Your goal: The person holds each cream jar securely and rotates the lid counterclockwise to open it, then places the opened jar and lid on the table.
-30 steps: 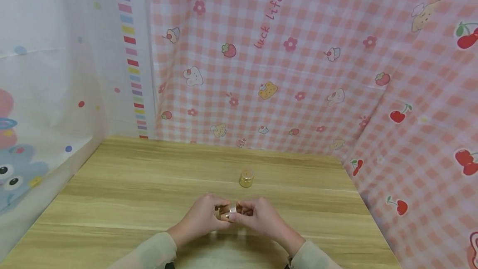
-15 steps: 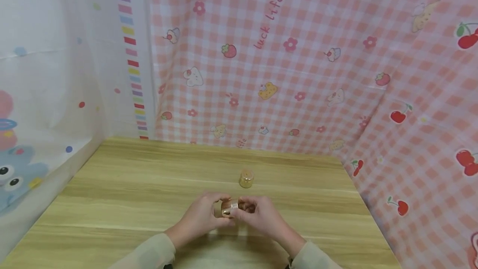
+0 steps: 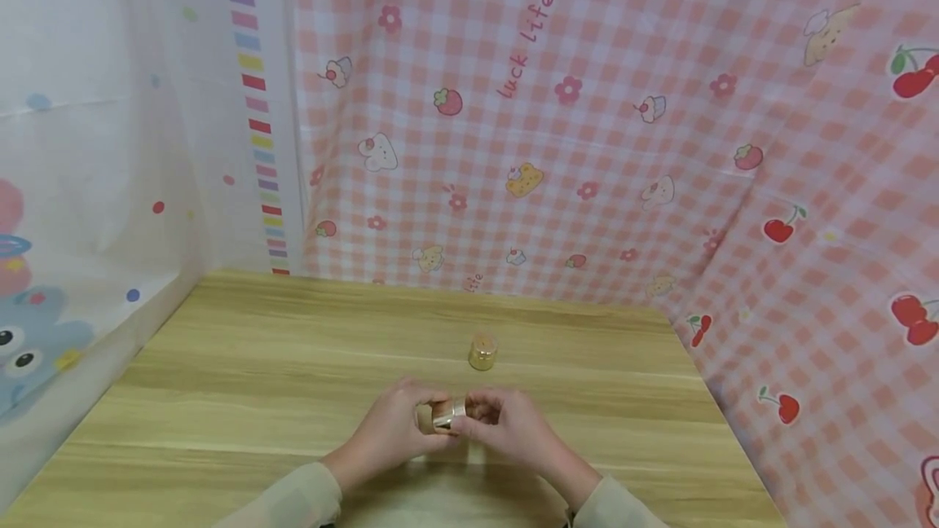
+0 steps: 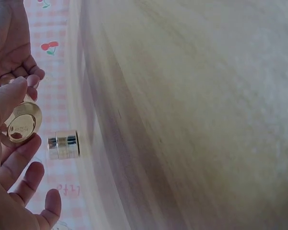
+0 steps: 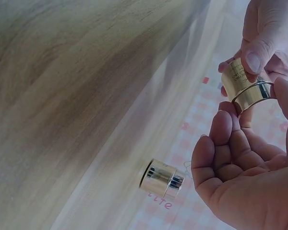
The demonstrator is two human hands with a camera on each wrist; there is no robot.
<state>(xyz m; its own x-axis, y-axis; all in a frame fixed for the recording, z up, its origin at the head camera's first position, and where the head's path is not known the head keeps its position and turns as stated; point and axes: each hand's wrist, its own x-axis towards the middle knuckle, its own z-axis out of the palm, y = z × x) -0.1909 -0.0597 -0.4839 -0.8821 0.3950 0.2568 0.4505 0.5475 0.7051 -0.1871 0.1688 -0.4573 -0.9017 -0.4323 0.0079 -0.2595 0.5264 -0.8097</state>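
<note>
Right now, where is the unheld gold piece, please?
In the head view, the unheld gold piece stands on the table just right of center, beyond the right hand.

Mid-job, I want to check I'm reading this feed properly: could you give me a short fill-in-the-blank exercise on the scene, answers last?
1. Counting the shiny gold metallic-looking cylinder gripped by the left hand and right hand, gold cylinders in view number ____.
2. Of the two hands, ____ touches the upright gold metallic-looking cylinder on the pale wood-grain table.
3. Printed words on the pink-and-white checked cloth read "luck ____".

Missing words: two; neither; life.
</note>
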